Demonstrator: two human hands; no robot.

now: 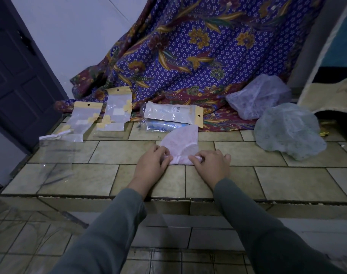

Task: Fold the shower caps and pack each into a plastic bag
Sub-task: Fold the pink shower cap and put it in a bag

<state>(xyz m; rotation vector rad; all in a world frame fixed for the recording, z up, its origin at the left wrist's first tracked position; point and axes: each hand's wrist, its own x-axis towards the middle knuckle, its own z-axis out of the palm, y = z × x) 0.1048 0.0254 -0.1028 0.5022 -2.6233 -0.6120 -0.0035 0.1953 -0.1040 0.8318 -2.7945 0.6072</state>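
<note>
raised tiled ledge (247, 153) backed by batik cloth (188, 56), dark door (16, 76) beyond its left end. mid-ledge, left hand (152, 160) and right hand (210, 162) pinch the folded pink shower cap (181, 142). cap pattern indistinct.

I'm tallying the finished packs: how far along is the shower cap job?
Done, it seems: one filled bag lies by the patterned cloth, with something blue showing beneath it. In hand: the left hand and right hand pinch the near edge of a pink cap, already partly folded on the tiles. Left: two unfolded caps at right, and two empty bags at left.
</note>
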